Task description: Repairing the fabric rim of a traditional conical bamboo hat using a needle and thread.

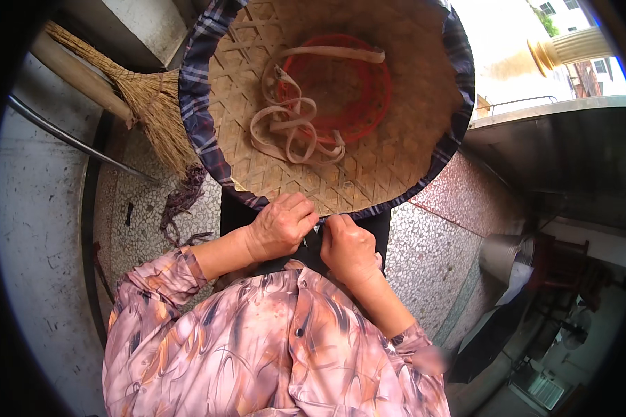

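Note:
A wide woven bamboo hat (257,76) lies inner side up across my lap, its near edge toward me. Dark plaid cloth (200,115) wraps its rim. Inside sit a red plastic ring (379,90) and a pale cloth strap (289,125) lying in loose loops. My left hand (283,224) is closed, its fingers pinching the near rim where the plaid cloth folds over. Just right of it, my right hand (349,249) also pinches the cloth edge, fingertips pressed together. Anything small between the fingertips is too hidden to make out.
A straw broom (149,97) leans at the left beside a metal bar (76,142). Dark purple strands (181,201) lie on the speckled floor (424,257). To the right are a silvery metal container (499,256) and a dark metal-sided counter (556,149).

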